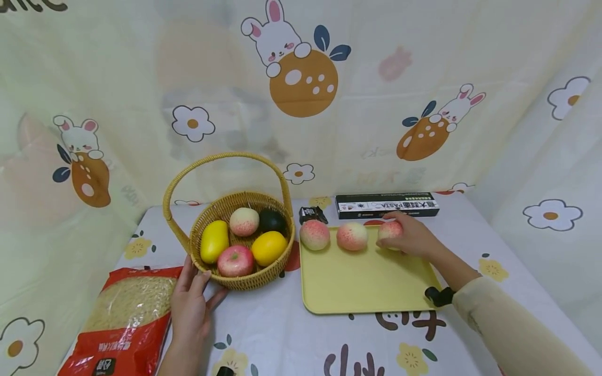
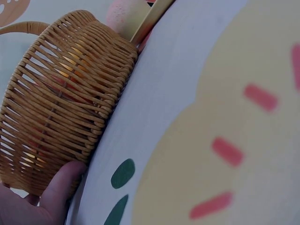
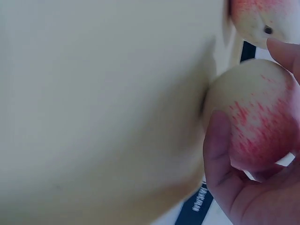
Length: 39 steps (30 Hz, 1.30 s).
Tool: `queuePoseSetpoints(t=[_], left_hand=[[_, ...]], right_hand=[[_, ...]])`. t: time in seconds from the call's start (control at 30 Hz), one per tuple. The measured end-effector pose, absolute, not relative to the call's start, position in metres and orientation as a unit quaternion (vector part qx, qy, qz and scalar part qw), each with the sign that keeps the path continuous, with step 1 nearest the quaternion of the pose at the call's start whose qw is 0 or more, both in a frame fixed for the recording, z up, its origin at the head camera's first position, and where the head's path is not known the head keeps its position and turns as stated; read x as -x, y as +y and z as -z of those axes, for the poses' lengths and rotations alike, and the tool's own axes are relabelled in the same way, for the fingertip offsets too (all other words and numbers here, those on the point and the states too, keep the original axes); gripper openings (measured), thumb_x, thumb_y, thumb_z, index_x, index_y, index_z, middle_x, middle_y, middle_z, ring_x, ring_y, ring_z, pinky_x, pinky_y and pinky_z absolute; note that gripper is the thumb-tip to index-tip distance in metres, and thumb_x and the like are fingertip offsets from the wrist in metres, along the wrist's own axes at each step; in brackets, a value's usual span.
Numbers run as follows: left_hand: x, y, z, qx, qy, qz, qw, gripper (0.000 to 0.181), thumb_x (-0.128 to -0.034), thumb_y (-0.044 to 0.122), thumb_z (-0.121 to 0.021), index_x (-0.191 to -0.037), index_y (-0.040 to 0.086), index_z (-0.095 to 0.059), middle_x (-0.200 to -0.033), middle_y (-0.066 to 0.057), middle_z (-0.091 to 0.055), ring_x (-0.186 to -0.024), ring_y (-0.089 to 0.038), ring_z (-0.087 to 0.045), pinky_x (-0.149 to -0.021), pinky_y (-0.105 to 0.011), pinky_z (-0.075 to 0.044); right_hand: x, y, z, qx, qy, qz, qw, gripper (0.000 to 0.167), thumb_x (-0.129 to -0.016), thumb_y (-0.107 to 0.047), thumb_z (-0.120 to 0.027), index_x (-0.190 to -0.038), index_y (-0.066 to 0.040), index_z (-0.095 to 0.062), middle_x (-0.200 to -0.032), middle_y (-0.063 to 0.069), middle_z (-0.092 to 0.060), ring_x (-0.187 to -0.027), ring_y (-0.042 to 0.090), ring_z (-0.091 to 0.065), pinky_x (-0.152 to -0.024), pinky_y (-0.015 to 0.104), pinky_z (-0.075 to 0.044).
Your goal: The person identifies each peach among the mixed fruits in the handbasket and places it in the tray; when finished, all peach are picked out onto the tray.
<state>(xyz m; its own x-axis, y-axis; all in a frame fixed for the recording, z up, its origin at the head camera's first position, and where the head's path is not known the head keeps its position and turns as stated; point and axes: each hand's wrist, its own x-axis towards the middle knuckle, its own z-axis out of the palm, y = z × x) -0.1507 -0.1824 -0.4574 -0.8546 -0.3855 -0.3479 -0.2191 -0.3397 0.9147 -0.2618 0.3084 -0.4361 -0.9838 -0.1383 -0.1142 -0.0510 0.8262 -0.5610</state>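
Note:
My right hand (image 1: pixel 408 237) grips a pink and cream peach (image 1: pixel 389 233) at the back right of the yellow tray (image 1: pixel 371 282); in the right wrist view thumb and fingers curl round that peach (image 3: pixel 258 117). Two more peaches, one at the tray's back left corner (image 1: pixel 314 234) and one between (image 1: pixel 351 236), stand in the same row. The left hand (image 1: pixel 192 308) touches the near left side of the wicker basket (image 1: pixel 249 282), its thumb on the weave in the left wrist view. Inside the basket lie a peach (image 1: pixel 244 222), a red apple (image 1: pixel 235 260), yellow fruits (image 1: pixel 269 248) and a dark green fruit (image 1: pixel 272 221).
A red bag (image 1: pixel 127 318) with pale contents lies left of the basket. Behind the tray are a long black box (image 1: pixel 386 205) and a small black packet (image 1: pixel 312 214). A patterned curtain (image 1: pixel 226 68) hangs at the back.

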Motion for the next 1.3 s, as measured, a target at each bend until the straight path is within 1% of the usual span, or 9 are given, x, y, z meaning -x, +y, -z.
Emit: queuePoseSetpoints(t=[0.17,0.27,0.37,0.47,0.57,0.7,0.87,1.07,1.3], left_hand=[[0.151,-0.182,0.458,-0.263,-0.575,0.773,0.056,0.067,-0.1078,0.020,-0.051,-0.163,0.051,-0.029,-0.177,0.010,-0.022,-0.153,-0.027,-0.043,-0.091,-0.051,-0.063],[0.151,-0.182,0.458,-0.261,-0.579,0.770,0.056,0.067,-0.1076,0.019,-0.051,-0.163,0.051,-0.029,-0.177,0.009,-0.022,-0.153,-0.027,-0.043,-0.090,-0.051,-0.063],[0.151,-0.182,0.458,-0.258,-0.579,0.771,0.059,0.067,-0.1077,0.019,-0.051,-0.163,0.050,-0.029,-0.177,0.010,-0.023,-0.153,-0.027,-0.043,-0.090,-0.051,-0.063],[0.151,-0.182,0.458,-0.252,-0.576,0.775,0.061,0.068,-0.1078,0.019,-0.051,-0.163,0.050,-0.029,-0.177,0.010,-0.022,-0.153,-0.026,-0.043,-0.090,-0.051,-0.063],[0.150,-0.182,0.458,-0.252,-0.574,0.777,0.061,0.068,-0.1079,0.019,-0.051,-0.163,0.050,-0.029,-0.177,0.010,-0.021,-0.153,-0.026,-0.043,-0.091,-0.052,-0.062],[0.150,-0.182,0.458,-0.257,-0.576,0.774,0.057,0.068,-0.1078,0.019,-0.050,-0.164,0.050,-0.028,-0.178,0.010,-0.021,-0.153,-0.027,-0.043,-0.091,-0.051,-0.062],[0.150,-0.182,0.458,-0.260,-0.575,0.774,0.056,0.068,-0.1076,0.018,-0.050,-0.164,0.049,-0.028,-0.178,0.009,-0.021,-0.153,-0.027,-0.043,-0.091,-0.052,-0.062],[0.149,-0.183,0.458,-0.259,-0.572,0.777,0.054,0.068,-0.1078,0.018,-0.050,-0.164,0.050,-0.027,-0.178,0.009,-0.021,-0.153,-0.027,-0.042,-0.092,-0.052,-0.062],[0.149,-0.183,0.458,-0.260,-0.570,0.777,0.054,0.068,-0.1079,0.018,-0.050,-0.164,0.050,-0.027,-0.178,0.009,-0.020,-0.152,-0.027,-0.043,-0.092,-0.052,-0.062]], right_hand=[[0.251,0.314,0.416,0.070,0.953,0.292,0.049,0.087,-0.088,-0.050,-0.083,-0.152,-0.003,-0.047,-0.145,0.028,-0.056,-0.118,0.042,-0.062,-0.072,0.035,-0.062],[0.239,0.314,0.394,0.063,0.953,0.297,0.018,0.085,-0.092,-0.050,-0.079,-0.154,-0.002,-0.046,-0.153,0.029,-0.050,-0.130,0.050,-0.056,-0.075,0.044,-0.065],[0.223,0.307,0.370,0.044,0.953,0.297,-0.033,0.081,-0.094,-0.052,-0.076,-0.153,-0.004,-0.048,-0.151,0.027,-0.053,-0.130,0.049,-0.056,-0.080,0.049,-0.065],[0.207,0.295,0.354,0.037,0.944,0.320,-0.066,0.067,-0.096,-0.050,-0.074,-0.145,-0.007,-0.056,-0.140,0.021,-0.062,-0.119,0.041,-0.062,-0.077,0.042,-0.064],[0.193,0.283,0.348,0.051,0.929,0.359,-0.071,0.045,-0.099,-0.044,-0.073,-0.128,-0.010,-0.066,-0.116,0.013,-0.071,-0.099,0.025,-0.066,-0.066,0.030,-0.058],[0.182,0.264,0.349,0.086,0.898,0.427,-0.058,0.022,-0.102,-0.029,-0.072,-0.102,-0.007,-0.069,-0.082,0.006,-0.066,-0.070,0.017,-0.061,-0.055,0.029,-0.051],[0.184,0.236,0.348,0.116,0.862,0.492,-0.044,0.026,-0.100,-0.021,-0.072,-0.083,-0.005,-0.060,-0.063,-0.003,-0.049,-0.057,0.016,-0.046,-0.048,0.031,-0.040],[0.197,0.194,0.341,0.161,0.841,0.517,-0.007,0.027,-0.096,-0.018,-0.078,-0.082,-0.005,-0.058,-0.070,0.002,-0.048,-0.063,0.015,-0.045,-0.052,0.028,-0.038],[0.217,0.137,0.330,0.243,0.855,0.457,0.033,0.019,-0.093,-0.023,-0.079,-0.104,-0.013,-0.067,-0.092,0.003,-0.067,-0.085,0.021,-0.062,-0.073,0.030,-0.054]])
